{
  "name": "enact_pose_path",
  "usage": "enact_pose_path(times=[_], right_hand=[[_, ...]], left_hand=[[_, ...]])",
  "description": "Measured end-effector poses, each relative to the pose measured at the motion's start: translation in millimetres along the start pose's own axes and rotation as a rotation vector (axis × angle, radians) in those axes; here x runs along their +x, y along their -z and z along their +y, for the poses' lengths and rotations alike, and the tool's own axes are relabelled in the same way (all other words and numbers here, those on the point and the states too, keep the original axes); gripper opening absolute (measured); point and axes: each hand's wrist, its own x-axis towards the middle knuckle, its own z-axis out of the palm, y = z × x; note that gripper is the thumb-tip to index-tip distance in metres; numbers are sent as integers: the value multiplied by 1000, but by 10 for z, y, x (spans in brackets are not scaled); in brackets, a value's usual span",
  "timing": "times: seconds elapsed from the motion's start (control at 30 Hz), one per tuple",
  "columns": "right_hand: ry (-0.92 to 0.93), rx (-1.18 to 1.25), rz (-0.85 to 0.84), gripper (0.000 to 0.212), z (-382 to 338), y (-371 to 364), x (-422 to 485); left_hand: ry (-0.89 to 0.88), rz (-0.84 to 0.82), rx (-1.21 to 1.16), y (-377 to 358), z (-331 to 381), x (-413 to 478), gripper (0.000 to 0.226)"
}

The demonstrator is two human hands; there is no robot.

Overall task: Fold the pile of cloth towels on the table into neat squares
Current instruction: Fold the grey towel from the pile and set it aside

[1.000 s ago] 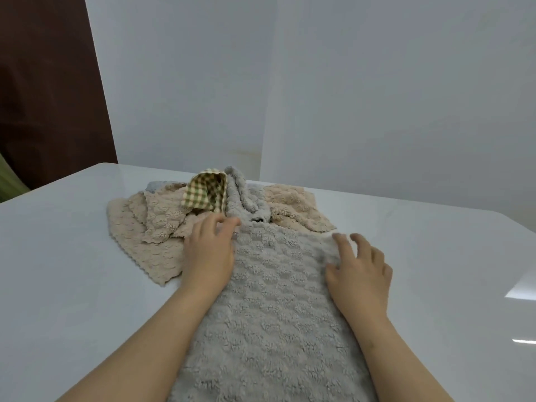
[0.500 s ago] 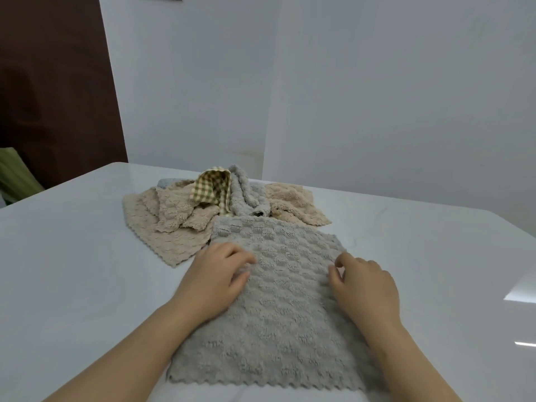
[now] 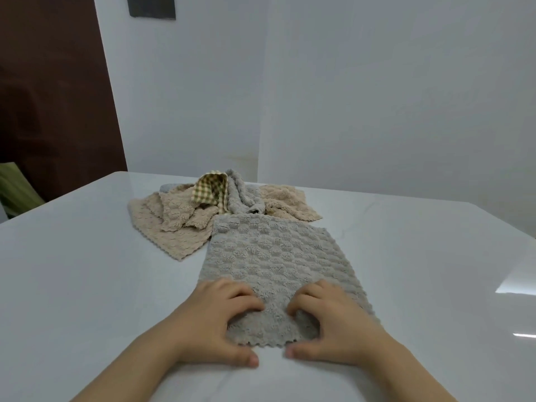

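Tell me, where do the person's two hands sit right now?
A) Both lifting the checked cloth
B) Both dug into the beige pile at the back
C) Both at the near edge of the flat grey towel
C: the left hand and the right hand both grip the near edge of the grey towel with curled fingers, and the pile lies untouched beyond it.

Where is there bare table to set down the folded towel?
Bare: the white glossy table left of the flat grey textured towel, nearer than the crumpled pile of beige, grey and checked towels; also the wide stretch right of both. Crowded: the far middle, where pile meets towel, and the towel's near edge, gripped by left hand and right hand.
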Motion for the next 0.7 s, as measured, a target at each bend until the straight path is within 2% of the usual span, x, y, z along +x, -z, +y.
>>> enact_pose_path(times=[0.03,0.1,0.13,0.23,0.37,0.47,0.57,0.67,0.7], right_hand=[[-16,-1,27,59,2,-12,8],[-29,-1,103,53,0,-16,21],[-32,-10,134,51,-1,-7,27],[-110,6,133,43,24,45,12],[-295,58,149,41,108,203,-52],[-472,191,159,9,249,317,-147],[-552,354,222,22,357,310,-183],[-570,456,370,16,363,211,-119],[-568,479,408,15,361,172,-96]], left_hand=[[1,27,-15,-13,1,-2,83],[-49,205,-1,-79,-53,23,45],[-53,251,-9,-85,-61,31,37],[77,349,-20,-56,-75,47,37],[228,500,-303,29,-161,1,35],[339,668,-518,39,-273,40,41],[421,664,-630,20,-341,111,26],[424,659,-640,-9,-341,155,7],[429,664,-641,-7,-331,162,8]])
